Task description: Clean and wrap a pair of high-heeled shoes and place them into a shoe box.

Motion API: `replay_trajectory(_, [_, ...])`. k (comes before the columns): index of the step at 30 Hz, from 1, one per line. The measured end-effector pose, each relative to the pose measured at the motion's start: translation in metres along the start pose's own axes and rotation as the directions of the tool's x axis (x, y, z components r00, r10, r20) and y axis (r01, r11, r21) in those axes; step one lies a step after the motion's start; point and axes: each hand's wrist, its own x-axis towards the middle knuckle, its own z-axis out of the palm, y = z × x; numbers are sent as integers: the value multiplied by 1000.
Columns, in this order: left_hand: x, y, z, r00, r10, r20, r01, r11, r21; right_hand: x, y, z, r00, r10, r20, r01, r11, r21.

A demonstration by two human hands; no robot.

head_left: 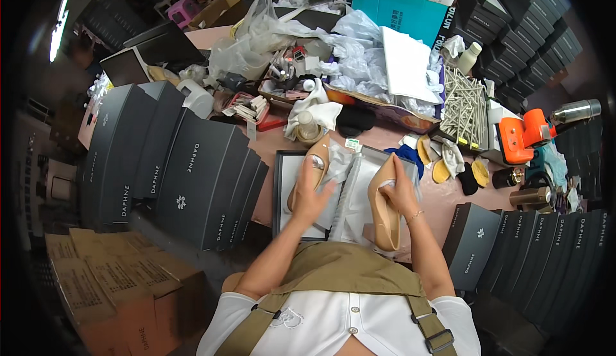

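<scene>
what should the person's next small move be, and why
Perhaps the left hand should lower its beige shoe into the open dark box, since it holds that shoe over the box while the right hand grips a similar shoe.

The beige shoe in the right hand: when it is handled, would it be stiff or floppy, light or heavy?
The beige shoe is probably stiff, since its sides show a clean, unsagging curve. It is likely light, as the right hand alone holds it. Its smooth-looking surface might be slippery.

Smooth-surfaced shoes [383, 220], thin crinkled paper [357, 53], matt cardboard boxes [206, 182], glossy plastic bag [256, 34], matt cloth apron [343, 269].
</scene>
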Motion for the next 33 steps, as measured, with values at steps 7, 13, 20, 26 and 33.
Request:
replay_trajectory(7, [13,-136,-34,753,-469,462,650,640,-410,23,36,17,959,-275,-66,248,930,-272])
replay_trajectory(13, [-10,-53,-71,743,-399,538,657,586,-474,11,56,22,980,-13,200,86,929,-359])
replay_trajectory(20, [-58,24,-57,640,-316,700,766,325,-554,20,64,55,993,-117,6,100,827,-554])
replay_trajectory(26, [-47,52,-30,754,-246,609,644,458,-612,14,56,42,995,-92,38,96,990,-107])
replay_trajectory(33, [-57,47,-14,787,-421,451,561,183,-807,-77,-60,61,977,-184,112,68,755,652])
